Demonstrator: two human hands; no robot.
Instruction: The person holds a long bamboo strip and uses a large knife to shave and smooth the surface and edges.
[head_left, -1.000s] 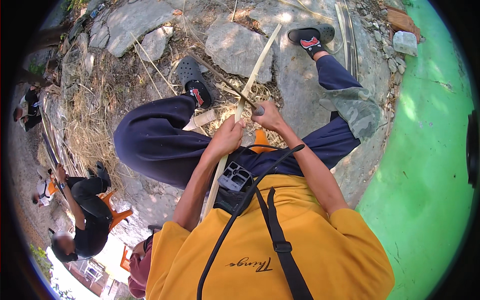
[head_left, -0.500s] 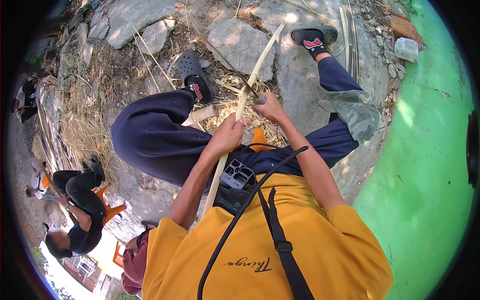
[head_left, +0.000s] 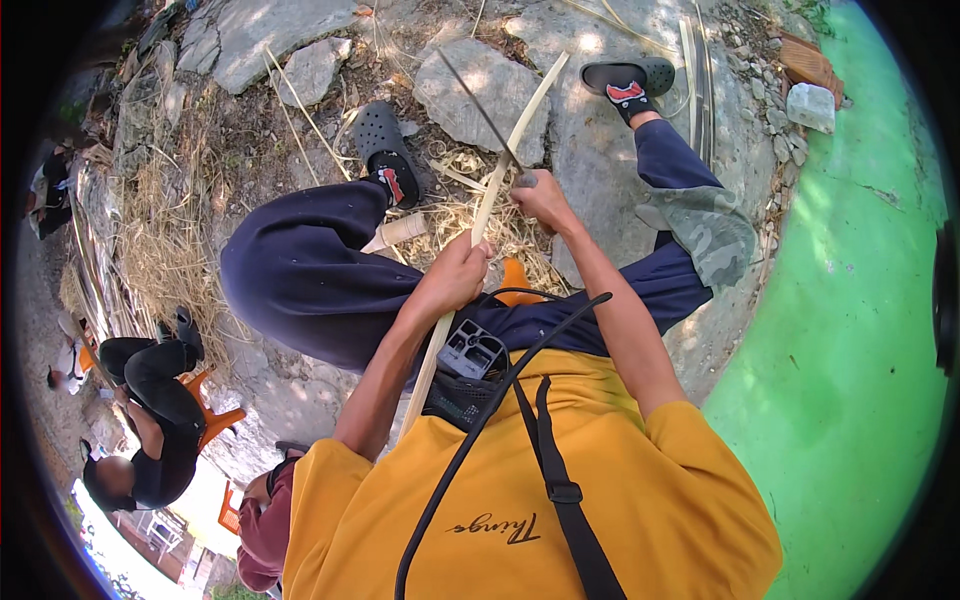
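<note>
A long pale bamboo strip [head_left: 489,200] slants from beside my body, past my left thigh, out between my feet. My left hand [head_left: 458,272] is closed around it near its middle. Farther out, my right hand [head_left: 544,203] grips the handle of a long, thin-bladed knife [head_left: 478,108]. Its dark blade points away and to the left, crossing the strip just beyond the handle. Whether the edge bites into the strip is too small to tell. Below lies a pile of curled shavings [head_left: 470,215].
A pale bamboo piece [head_left: 397,232] lies by my left shin. Flat stones [head_left: 480,90] and dry straw [head_left: 185,250] cover the ground. Long strips [head_left: 697,90] lie beyond my right foot. A green surface [head_left: 850,350] runs along the right. Other people [head_left: 165,420] sit at left.
My right hand has moved slightly away from me along the strip with the knife. The blade now points more straight ahead. My left hand keeps its hold in about the same place.
</note>
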